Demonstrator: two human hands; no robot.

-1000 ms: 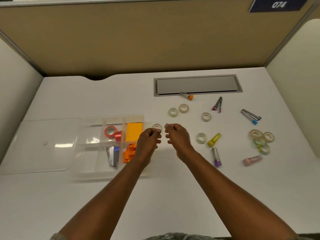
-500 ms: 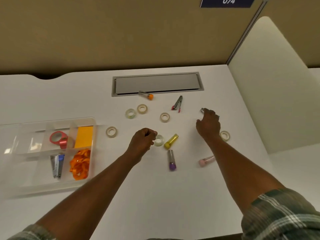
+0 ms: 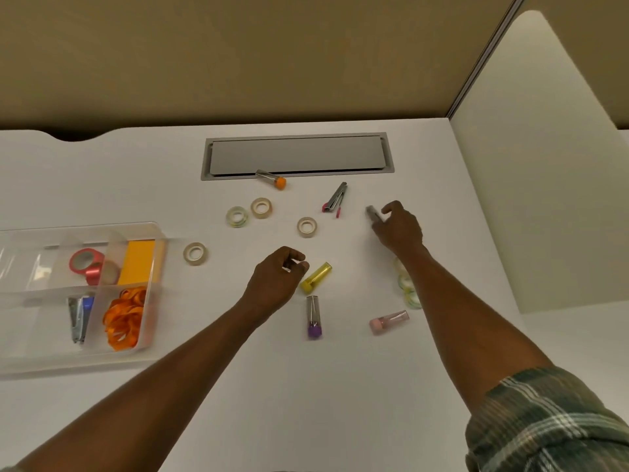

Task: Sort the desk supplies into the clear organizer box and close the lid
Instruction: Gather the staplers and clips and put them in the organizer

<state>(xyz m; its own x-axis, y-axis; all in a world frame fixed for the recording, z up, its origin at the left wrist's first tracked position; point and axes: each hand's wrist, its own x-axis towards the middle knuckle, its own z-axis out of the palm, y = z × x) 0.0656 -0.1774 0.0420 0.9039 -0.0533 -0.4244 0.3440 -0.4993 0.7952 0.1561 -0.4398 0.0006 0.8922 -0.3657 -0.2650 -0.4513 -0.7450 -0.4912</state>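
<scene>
Fingers (image 3: 391, 211) of right hand (image 3: 400, 229) curl around a metal clip (image 3: 371, 212) (blurred).

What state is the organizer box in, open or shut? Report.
Open. The clear organizer box has no lid over its compartments; the red tape roll and orange ribbon lie uncovered inside.

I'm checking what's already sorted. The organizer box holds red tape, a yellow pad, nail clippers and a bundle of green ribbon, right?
Not quite: the head view shows the ribbon bundle in the organizer box is orange, not green. The red tape, yellow pad and nail clippers are there.
</scene>
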